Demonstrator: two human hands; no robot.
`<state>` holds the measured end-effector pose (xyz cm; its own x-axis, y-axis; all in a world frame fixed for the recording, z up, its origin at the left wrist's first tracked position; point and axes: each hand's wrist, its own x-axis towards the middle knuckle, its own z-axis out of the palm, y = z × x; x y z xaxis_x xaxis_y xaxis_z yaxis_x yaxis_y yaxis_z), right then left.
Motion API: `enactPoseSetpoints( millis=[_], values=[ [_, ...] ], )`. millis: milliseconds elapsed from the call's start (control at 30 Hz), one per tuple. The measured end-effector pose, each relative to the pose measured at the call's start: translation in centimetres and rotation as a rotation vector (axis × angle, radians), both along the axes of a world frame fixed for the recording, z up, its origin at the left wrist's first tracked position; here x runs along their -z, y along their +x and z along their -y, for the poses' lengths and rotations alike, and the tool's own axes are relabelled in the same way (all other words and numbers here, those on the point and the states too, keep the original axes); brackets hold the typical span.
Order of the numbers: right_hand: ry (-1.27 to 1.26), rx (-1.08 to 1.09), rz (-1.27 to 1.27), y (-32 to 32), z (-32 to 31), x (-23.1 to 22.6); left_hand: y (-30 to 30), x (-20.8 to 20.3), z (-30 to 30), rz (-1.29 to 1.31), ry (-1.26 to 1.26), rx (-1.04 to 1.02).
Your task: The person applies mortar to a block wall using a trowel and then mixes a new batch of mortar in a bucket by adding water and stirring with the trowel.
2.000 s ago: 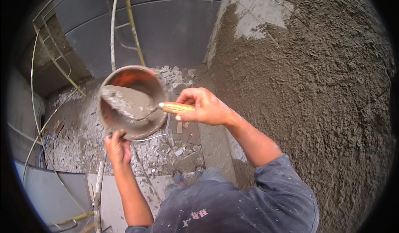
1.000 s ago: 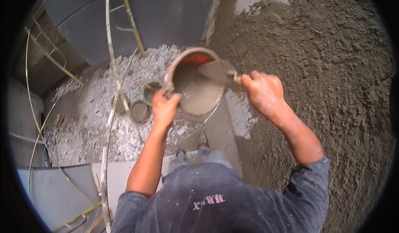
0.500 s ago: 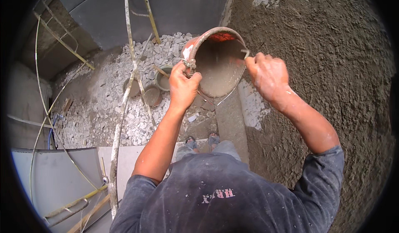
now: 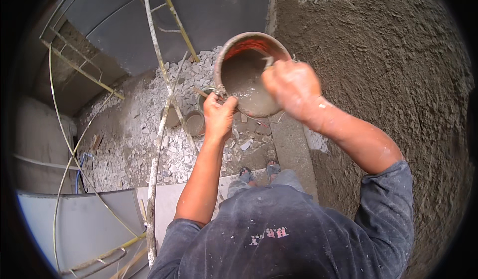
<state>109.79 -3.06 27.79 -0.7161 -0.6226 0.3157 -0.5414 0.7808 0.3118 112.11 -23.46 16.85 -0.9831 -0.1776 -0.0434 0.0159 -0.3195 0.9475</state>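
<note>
An orange-red bucket (image 4: 217, 71) caked with cement is tilted so its mouth faces me. Wet grey mortar (image 4: 243, 75) lies inside it. My left hand (image 4: 219, 115) is closed on the bucket's near-left rim, by a knotted tie where the handle joins. My right hand (image 4: 294, 87) is over the right part of the mouth, slightly blurred. It is closed around a tool with a bent metal shank (image 4: 269, 61); the rest of that tool is hidden by the hand, so its kind does not show.
A rough, freshly mortared wall surface (image 4: 378, 70) fills the right side. Broken stone (image 4: 181, 85) covers ground on the left, with small mortar-stained buckets (image 4: 194, 123) on it. A spattered pole (image 4: 153, 179) and yellow scaffold frames (image 4: 174, 12) stand left. My feet (image 4: 273, 167) are below.
My right hand has moved left with the tool, from the bucket's right rim to over its mouth. My left hand keeps its hold on the rim. The view has shifted slightly.
</note>
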Motion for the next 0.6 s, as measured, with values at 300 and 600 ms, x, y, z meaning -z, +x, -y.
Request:
enactPoseSetpoints(
  millis=[300, 600],
  values=[
    [-0.018, 0.009, -0.078, -1.0, -2.8, 0.2, -0.5, 0.3, 0.9, -0.025, -0.060, -0.023],
    [-0.051, 0.022, -0.095, -1.6, -3.8, 1.0, -0.2, 0.2, 0.8, -0.045, -0.013, -0.042]
  ],
)
